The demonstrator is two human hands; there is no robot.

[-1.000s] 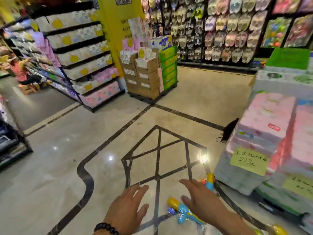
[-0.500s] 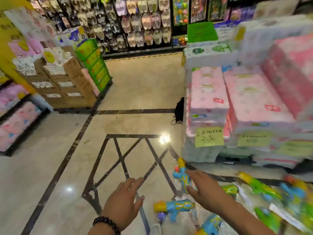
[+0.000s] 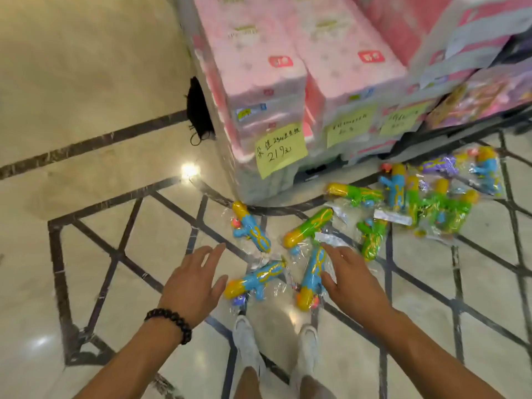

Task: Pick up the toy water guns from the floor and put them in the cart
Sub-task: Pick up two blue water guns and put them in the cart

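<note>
Step in hand: the reach — both hands are lowered toward the toy water guns on the floor (image 3: 95,254), none yet lifted; the cart is not in view.
Left hand (image 3: 193,286): released, fingers spread, holding nothing; a blue gun (image 3: 256,279) lies just to its right.
Right hand (image 3: 349,279): released, fingers straight, over the bag of a second blue gun (image 3: 312,273) at its left edge; contact cannot be told.
Other guns: a blue one (image 3: 250,230) and a green one (image 3: 309,226) lie just beyond the fingertips; a larger heap of bagged guns (image 3: 426,197) sits farther off, ahead and right of the right hand.
Next move: judged to call for closing the fingers on the two nearest guns — the slick bags may slip, so a grip on the gun body seems safer.
Edges: stacked pink packs (image 3: 273,96) rise just beyond the guns, ahead of both hands.
Open room: bare floor left of the left hand; the person's shoes (image 3: 244,338) stand just behind the nearest guns.
</note>
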